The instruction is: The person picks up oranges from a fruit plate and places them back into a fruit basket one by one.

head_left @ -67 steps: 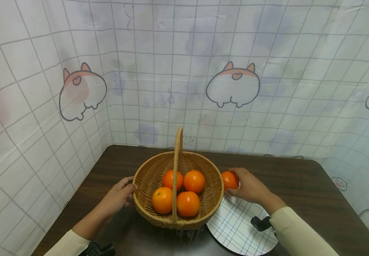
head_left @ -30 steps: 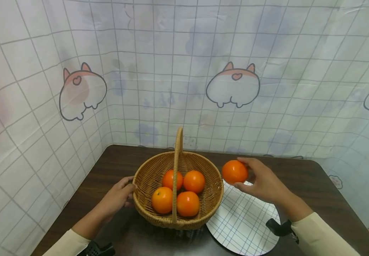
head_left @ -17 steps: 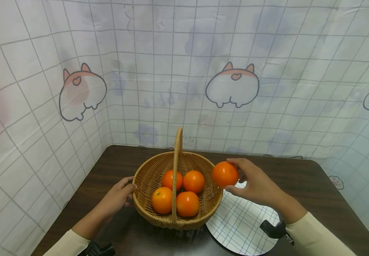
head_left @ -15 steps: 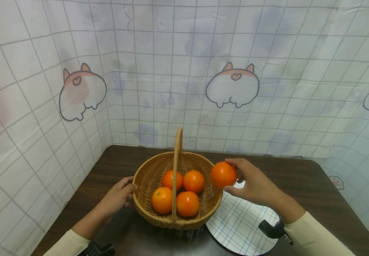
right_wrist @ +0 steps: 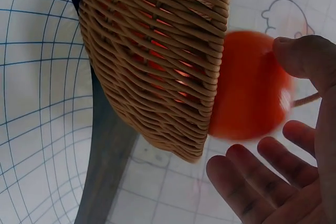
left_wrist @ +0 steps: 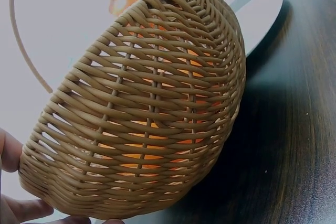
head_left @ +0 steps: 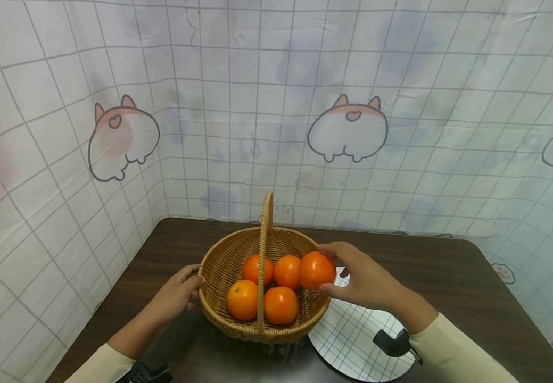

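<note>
A wicker basket (head_left: 228,255) with an arched handle (head_left: 263,250) stands at the table's middle, several oranges (head_left: 281,305) lying inside. My left hand (head_left: 175,295) grips its left rim; in the left wrist view the fingers curl around the edge of the basket (left_wrist: 131,114). My right hand (head_left: 372,279) holds another orange (head_left: 317,270) between thumb and fingers, over the inner side of the right rim. The right wrist view shows this orange (right_wrist: 252,85) beyond the rim, the thumb (right_wrist: 302,59) pressed to it and the other fingers spread alongside.
A round white plate (head_left: 353,340) with a blue grid pattern lies right of the basket, under my right forearm. The dark wooden table (head_left: 448,276) backs onto a grid-patterned cloth wall (head_left: 238,106). Both wrists carry black camera mounts (head_left: 393,343).
My right hand lifted the orange from behind the basket's right side, above the plate, then carried it left and slightly down over the rim. The left hand stayed on the basket.
</note>
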The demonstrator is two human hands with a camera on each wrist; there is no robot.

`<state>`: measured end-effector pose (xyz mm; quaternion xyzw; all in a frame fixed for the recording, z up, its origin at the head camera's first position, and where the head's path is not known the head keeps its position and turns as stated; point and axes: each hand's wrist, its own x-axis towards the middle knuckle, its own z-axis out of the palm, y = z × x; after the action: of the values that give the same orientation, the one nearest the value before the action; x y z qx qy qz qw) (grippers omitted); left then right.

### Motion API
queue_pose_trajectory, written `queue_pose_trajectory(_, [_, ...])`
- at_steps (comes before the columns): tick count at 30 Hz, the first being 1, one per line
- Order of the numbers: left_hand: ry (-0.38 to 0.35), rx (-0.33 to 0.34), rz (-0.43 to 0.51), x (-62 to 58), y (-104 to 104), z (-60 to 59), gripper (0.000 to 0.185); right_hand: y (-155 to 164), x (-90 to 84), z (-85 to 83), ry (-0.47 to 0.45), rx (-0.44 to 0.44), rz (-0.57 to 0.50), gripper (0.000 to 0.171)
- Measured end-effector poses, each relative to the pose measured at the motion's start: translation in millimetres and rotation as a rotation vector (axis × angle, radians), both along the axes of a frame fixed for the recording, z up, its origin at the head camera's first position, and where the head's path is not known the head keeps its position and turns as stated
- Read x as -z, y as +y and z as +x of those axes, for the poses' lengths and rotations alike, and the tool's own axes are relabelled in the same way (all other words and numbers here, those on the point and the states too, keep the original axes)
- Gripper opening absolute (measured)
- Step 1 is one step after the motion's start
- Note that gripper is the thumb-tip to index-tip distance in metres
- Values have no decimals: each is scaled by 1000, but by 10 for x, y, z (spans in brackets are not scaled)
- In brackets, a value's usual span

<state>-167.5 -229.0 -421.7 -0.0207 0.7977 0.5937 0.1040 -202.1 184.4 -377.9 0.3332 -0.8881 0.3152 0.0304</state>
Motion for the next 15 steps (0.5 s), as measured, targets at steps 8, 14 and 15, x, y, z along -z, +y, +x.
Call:
queue_pose_trajectory(8, [7, 1, 2, 10, 5, 2, 57, 26, -6, 32, 35, 53, 54, 72])
queue_pose_trajectory(14, [21, 1, 19, 7, 15, -1, 57, 123, 21, 63, 79, 121, 111, 70])
queue_pose_trajectory(15, [23, 1, 21, 5, 16, 0, 56, 143, 30, 72, 89, 132, 119, 69])
